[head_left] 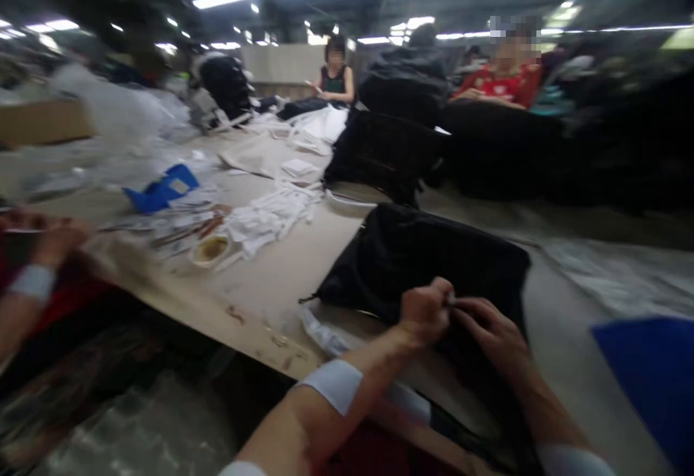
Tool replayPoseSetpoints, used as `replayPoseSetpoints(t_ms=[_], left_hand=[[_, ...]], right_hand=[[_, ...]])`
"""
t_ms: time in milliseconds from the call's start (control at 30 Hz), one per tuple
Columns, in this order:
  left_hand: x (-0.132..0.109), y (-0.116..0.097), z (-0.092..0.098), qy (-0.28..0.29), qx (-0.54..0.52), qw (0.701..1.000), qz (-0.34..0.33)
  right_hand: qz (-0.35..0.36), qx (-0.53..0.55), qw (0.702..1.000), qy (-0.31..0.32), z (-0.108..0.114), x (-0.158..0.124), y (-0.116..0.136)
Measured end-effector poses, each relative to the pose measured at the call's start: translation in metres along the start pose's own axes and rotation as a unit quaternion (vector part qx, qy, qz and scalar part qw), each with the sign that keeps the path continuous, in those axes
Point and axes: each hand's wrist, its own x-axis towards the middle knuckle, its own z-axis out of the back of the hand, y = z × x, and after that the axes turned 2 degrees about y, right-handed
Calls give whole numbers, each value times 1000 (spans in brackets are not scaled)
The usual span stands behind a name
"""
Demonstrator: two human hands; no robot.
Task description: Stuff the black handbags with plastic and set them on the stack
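A black fabric bag (439, 244) lies on the worktable in front of me. My left hand (426, 313) is closed in a fist over the bag's near side, thumb upward. Beside it, my right hand (488, 328) has its thumb and fingers pinched together, their tips almost meeting the left hand. A tiny pale spot shows between the two hands, too small and blurred to name. Dark material hangs below the right hand toward me. A crumpled whitish strip (322, 331) lies by the bag's left corner.
White straps (271, 215), a round tape roll (210, 250) and a blue piece (163, 188) lie to the left. A blue sheet (648, 382) is at the right. More black bags (387, 150) are stacked behind. A co-worker's hand (57, 241) is at the left edge; two people sit opposite.
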Motion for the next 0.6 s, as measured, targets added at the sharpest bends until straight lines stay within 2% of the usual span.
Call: replayPoseSetpoints(t_ms=[67, 133, 300, 600], left_hand=[[8, 6, -2, -27, 39, 999, -14], [13, 12, -6, -48, 43, 998, -24], [10, 12, -6, -63, 37, 996, -46], [10, 9, -4, -66, 13, 998, -16]], right_hand=[[-37, 31, 999, 17, 21, -19, -1], [-62, 65, 996, 25, 26, -21, 2], [-64, 86, 994, 30, 23, -11, 8], [-70, 93, 993, 35, 22, -12, 0]])
